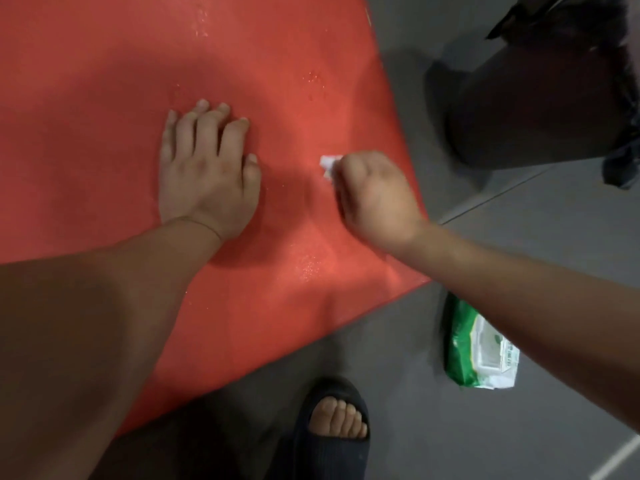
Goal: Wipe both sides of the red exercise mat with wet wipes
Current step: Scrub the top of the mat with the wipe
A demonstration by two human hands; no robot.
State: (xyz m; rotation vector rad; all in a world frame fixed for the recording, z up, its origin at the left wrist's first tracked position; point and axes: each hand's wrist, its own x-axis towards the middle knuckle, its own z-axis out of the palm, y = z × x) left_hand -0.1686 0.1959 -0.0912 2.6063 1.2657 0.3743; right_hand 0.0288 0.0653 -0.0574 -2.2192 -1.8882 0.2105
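From the head view, the red mat (104, 81) lies flat on the grey floor (519, 237) and fills the upper left of the picture, with its near corner pointing toward the lower right. The left hand (207, 168) rests palm down on the mat near the middle, fingers straight and a little spread, grasping nothing. The right hand (374, 199) is just to its right, close to the mat's right edge, with its fingers curled round a white wipe (327, 164). Only a crumpled bit of the wipe pokes out past the knuckles on the side facing the left hand, and it sits low against the mat (whether it actually touches cannot be told). The two hands are near each other but apart. Small wet beads glint on the mat above the right hand, below the right wrist and near the top edge. On the floor just off the mat's corner, partly under the right forearm, lies a green and white pack (481, 355) with a clear flap on top. A foot in a dark slipper (332, 438) stands on the floor at the bottom, just beside the mat's near edge. A dark container (530, 109) stands on the floor at the upper right, off the mat.
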